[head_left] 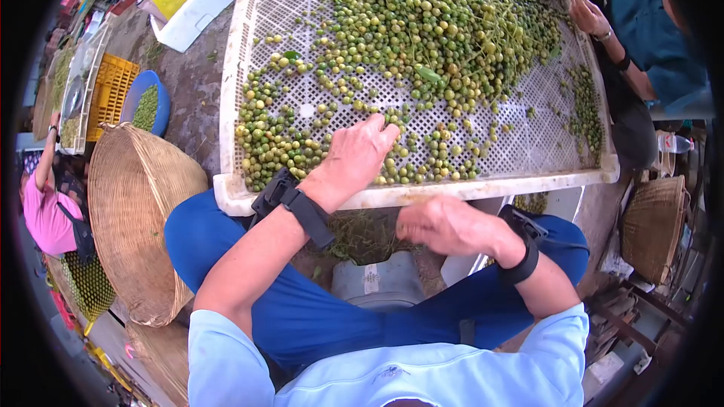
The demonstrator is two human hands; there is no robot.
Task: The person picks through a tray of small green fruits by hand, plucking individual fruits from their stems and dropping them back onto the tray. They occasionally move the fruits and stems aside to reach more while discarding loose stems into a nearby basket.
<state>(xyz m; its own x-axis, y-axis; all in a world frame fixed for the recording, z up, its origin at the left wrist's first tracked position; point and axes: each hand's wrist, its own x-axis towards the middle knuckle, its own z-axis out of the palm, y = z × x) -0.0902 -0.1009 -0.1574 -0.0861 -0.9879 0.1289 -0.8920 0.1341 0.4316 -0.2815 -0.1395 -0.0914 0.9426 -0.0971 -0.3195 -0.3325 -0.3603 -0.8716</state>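
Although the head view curves toward its edges, one shallow tray [422, 195] of white plastic mesh shows plainly, holding the small round green fruits [452, 38], too many to count, heaped at the far side and scattered toward the front (a few flat leaves [427, 74] lie among them). The left hand [360, 152] bends over loose fruits by the near rim, fingers curled narrow; whether they pinch one, I cannot tell. The right hand [449, 224], blurred, is just outside that rim, fingers bent inward, any contents unclear. Two black wrist straps [305, 215] circle the wrists, one each. A co-worker's two hands [584, 11] are at the far right corner. Leftward are one coarse wide woven basket [139, 218], one smooth blue bowl [162, 114] and one slatted yellow crate [113, 94].
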